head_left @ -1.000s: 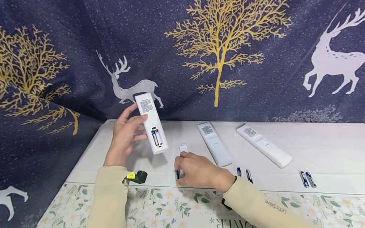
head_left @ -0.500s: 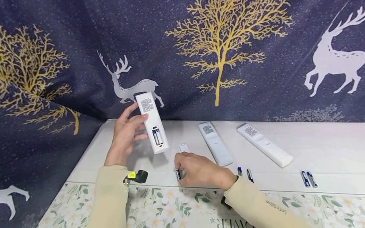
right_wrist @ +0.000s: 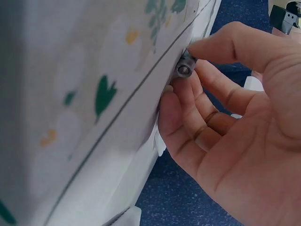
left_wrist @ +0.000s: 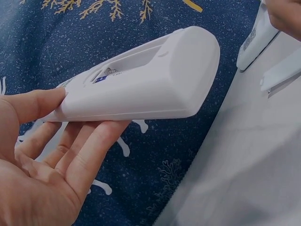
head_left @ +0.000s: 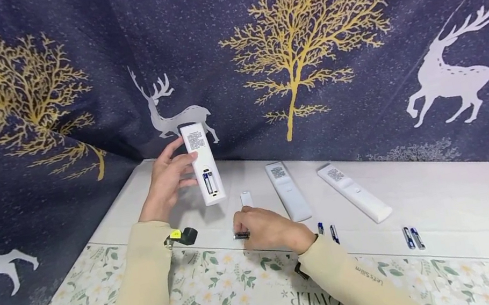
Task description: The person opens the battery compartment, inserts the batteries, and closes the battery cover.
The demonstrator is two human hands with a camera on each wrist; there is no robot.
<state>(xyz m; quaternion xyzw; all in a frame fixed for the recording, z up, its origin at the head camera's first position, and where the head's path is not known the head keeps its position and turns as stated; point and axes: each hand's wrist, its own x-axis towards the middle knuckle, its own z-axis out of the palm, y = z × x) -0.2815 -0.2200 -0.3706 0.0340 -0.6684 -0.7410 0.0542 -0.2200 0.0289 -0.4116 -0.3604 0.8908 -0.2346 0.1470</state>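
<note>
I have the left hand [head_left: 167, 180] clamped on the raised remote [head_left: 197, 163], held above the surface [head_left: 458, 196] with its thumb on the back and its fingers beneath. The remote's uncovered battery bay [head_left: 210, 182] faces me, a blue-and-silver battery [head_left: 208, 185] seated inside. Below and right of the raised remote, I have the right hand [head_left: 268, 229], thumb and fingers clamped on a dark battery [head_left: 241, 235] low over the surface; I cannot tell whether the two touch.

Just right of the raised remote's lower end, I see a small white cover [head_left: 246, 198]. Farther right of the raised remote lie a second remote [head_left: 289, 193] and a third remote [head_left: 355, 193], backs up. Two battery pairs rest right of and lower than the raised remote, the near pair [head_left: 334, 233] by the right sleeve [head_left: 353, 280], the far pair [head_left: 408, 238] well apart.
</note>
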